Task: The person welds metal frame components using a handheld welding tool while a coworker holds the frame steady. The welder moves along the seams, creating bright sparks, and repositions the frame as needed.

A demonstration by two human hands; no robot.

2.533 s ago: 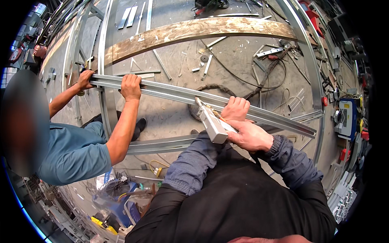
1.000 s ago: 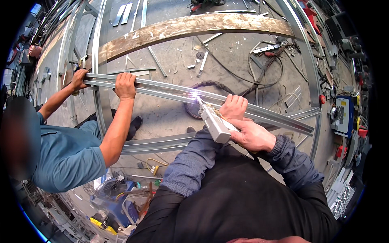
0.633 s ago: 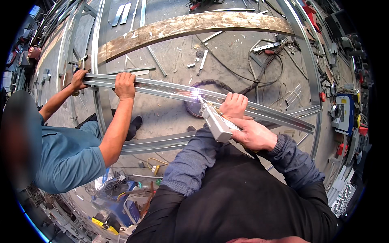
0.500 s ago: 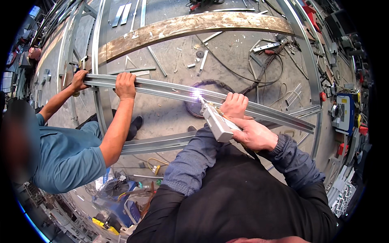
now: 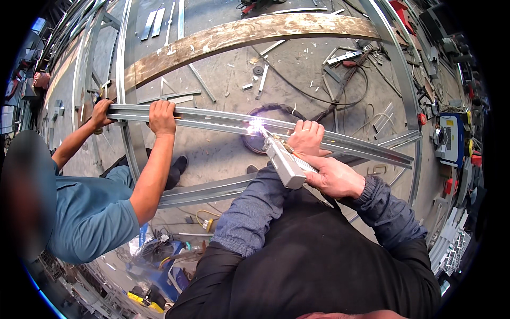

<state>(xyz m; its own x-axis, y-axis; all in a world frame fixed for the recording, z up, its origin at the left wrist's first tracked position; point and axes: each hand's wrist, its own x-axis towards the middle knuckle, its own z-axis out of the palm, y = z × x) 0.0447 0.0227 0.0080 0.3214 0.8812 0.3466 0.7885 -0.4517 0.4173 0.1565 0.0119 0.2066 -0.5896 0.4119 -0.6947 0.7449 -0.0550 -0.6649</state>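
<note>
Above scrap-littered flooring [image 5: 218, 151], we seem to be welding the metal channel [image 5: 212, 120] stretched before us, our left hand [image 5: 306, 139] with fingers curled onto it, our right hand [image 5: 339, 176] closed around the torch [image 5: 284, 164], and the next move likely calls for a steady tip.

the rail [image 5: 212, 121] was smooth, glossy metal, the torch [image 5: 287, 170] smooth and more matt. the plank [image 5: 255, 32] was rough, scuffed wood; the floor [image 5: 228, 82] looked dull. top [image 5: 319, 260] and sleeves [image 5: 244, 220] were matt cloth.
</note>
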